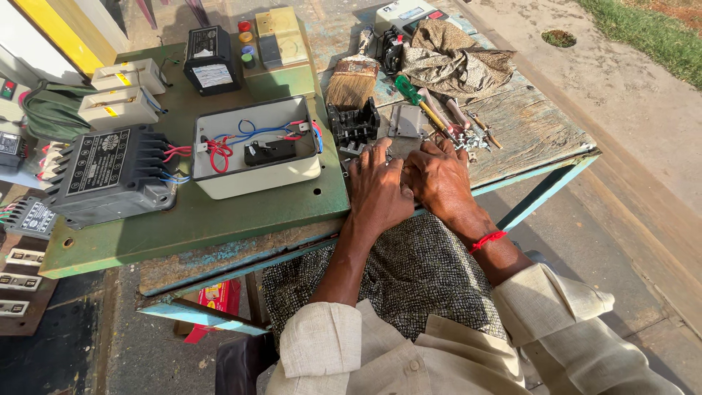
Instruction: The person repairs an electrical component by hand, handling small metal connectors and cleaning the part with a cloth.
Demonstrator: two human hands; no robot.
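My left hand (378, 189) and my right hand (439, 175) rest close together at the near edge of a worn wooden table (541, 132), fingers curled over a small part that they hide. Just beyond the fingertips lie a black plastic switch block (354, 124) and a grey metal plate (404, 121). A red thread circles my right wrist (487, 239). What the fingers pinch cannot be made out.
A green metal panel (219, 212) carries an open white box with red and blue wires (256, 146), a black finned unit (110, 172) and white fuse holders (121, 106). A paintbrush (352, 79), a green-handled screwdriver (411, 95), loose screws (472, 137) and a crumpled cloth (453, 62) lie behind.
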